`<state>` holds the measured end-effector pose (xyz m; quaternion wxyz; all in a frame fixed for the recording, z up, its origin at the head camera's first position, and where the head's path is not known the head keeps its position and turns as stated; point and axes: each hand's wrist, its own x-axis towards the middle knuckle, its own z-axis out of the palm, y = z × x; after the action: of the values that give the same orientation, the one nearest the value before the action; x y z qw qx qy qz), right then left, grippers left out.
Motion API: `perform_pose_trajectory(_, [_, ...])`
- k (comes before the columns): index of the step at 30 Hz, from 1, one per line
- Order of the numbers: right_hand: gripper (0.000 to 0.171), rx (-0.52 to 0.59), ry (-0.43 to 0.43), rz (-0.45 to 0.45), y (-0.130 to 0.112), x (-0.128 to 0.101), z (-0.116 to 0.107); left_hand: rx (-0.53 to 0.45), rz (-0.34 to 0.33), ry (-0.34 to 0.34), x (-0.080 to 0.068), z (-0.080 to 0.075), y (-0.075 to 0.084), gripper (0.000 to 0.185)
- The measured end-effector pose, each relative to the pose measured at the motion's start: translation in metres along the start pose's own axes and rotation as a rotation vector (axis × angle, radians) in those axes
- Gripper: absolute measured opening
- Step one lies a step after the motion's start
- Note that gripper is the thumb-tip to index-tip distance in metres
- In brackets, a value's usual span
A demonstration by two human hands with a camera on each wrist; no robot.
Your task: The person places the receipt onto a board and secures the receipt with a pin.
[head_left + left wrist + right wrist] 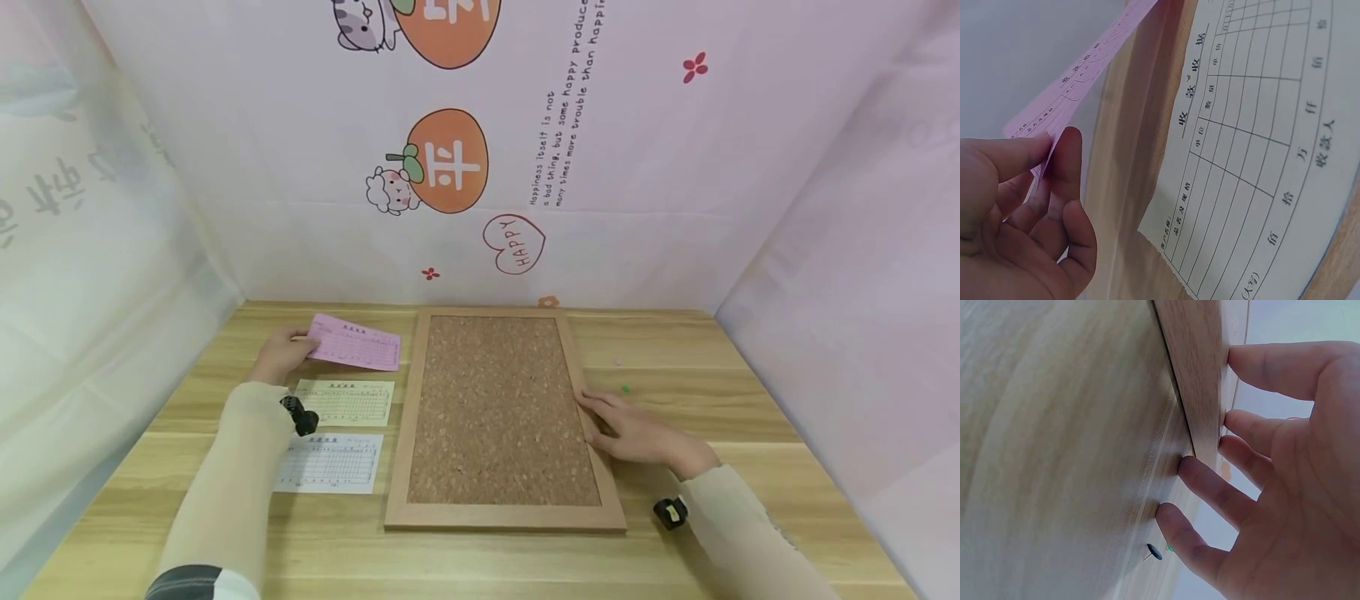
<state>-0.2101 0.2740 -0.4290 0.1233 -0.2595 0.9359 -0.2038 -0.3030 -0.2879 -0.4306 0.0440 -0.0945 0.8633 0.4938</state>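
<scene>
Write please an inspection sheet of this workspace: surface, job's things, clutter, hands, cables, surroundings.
Surface: wooden table, light planks.
Job's things: pink receipt slip, lifted at its left end; cork board in a wooden frame, lying flat at the middle.
Clutter: yellow receipt slip and white receipt slip lie flat left of the board; small pushpins on the table right of the board.
Hands: left hand pinches the pink slip between thumb and fingers; right hand rests with straight fingers on the board's right frame edge.
Cables: nothing seen.
Surroundings: pink cloth backdrop with cartoon prints and English text, closing in three sides.
</scene>
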Motion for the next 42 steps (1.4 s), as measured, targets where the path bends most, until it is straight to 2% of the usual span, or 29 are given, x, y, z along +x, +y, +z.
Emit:
perform_pose_trajectory(9, [0.064, -0.005, 0.007, -0.003, 0.003, -0.001, 0.002, -0.015, 0.036, 0.001, -0.010, -0.001, 0.005, 0.053])
perform_pose_trajectory(27, [0.065, -0.003, 0.004, 0.000, 0.005, -0.001, 0.002, -0.140, 0.027, 0.016, -0.023, 0.002, 0.012, 0.058])
perform_pose_trajectory(35, [0.065, 0.003, 0.010, -0.007, 0.003, 0.000, 0.001, -0.299, 0.031, -0.007, -0.027, 0.009, 0.012, 0.058])
perform_pose_trajectory(37, [0.065, 0.001, 0.012, -0.012, 0.002, 0.000, 0.001, -0.301, 0.035, -0.005, -0.027, 0.012, 0.014, 0.058])
perform_pose_trajectory(42, [0.066, 0.010, 0.004, -0.012, 0.002, 0.000, -0.001, -0.228, 0.040, 0.003, -0.026, 0.018, 0.020, 0.058])
